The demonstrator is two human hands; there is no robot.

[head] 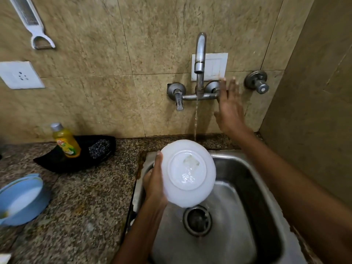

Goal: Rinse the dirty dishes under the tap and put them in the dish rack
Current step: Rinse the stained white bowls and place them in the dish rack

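Note:
My left hand (155,181) grips a white bowl (188,173) by its left rim, holding it upside down over the steel sink (245,187). A thin stream of water falls from the wall tap (200,60) and meets the bowl's far edge. Water lies on the bowl's base. My right hand (230,109) is raised with straight fingers beside the tap's right valve (214,88); whether it touches the valve I cannot tell.
A blue dish (22,199) sits at the left edge of the granite counter (85,197). A yellow soap bottle (65,141) and a scrubber (99,147) lie in a black tray (62,159). The sink drain (198,220) is below the bowl. A second valve (257,81) is on the wall.

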